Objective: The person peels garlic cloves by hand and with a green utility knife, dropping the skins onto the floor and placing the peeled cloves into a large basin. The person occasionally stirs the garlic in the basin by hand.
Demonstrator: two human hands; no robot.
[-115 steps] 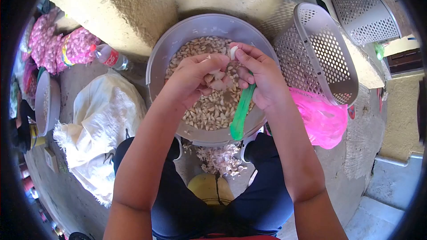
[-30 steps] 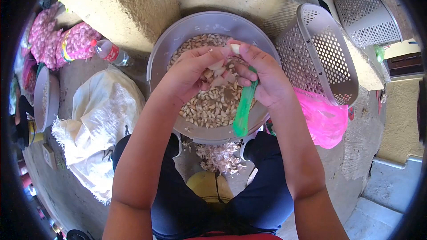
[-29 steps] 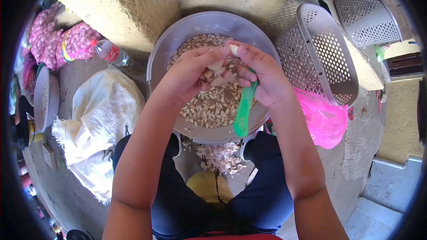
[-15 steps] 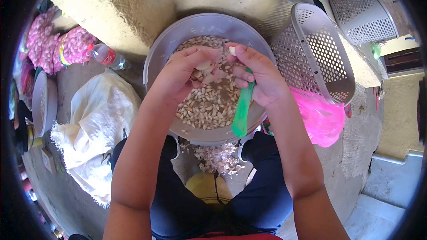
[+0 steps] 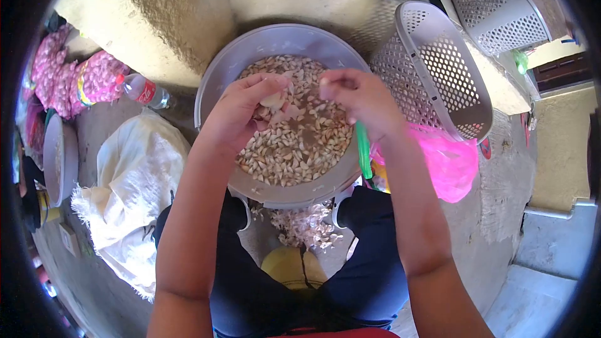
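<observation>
At far left we see pink mesh bags [image 5: 53, 78], then a bottle [image 5: 146, 92] whose red label seems to read "Coca-Cola", the only writing we can make out. A white sack [image 5: 134, 156] lies nearer us. Our left hand [image 5: 235, 107] closes its fingers around pale cloves [image 5: 272, 101] above a basin [image 5: 294, 34], presumably so strays drop among the loose cloves [image 5: 294, 150] inside. Our right hand [image 5: 369, 103] brings thumb and forefinger together, contents unclear; its lower fingers seem to grip a green strip [image 5: 363, 149], probably keeping it handy. Beyond are a pink plastic bag [image 5: 447, 163] and perforated basket [image 5: 415, 56].
</observation>
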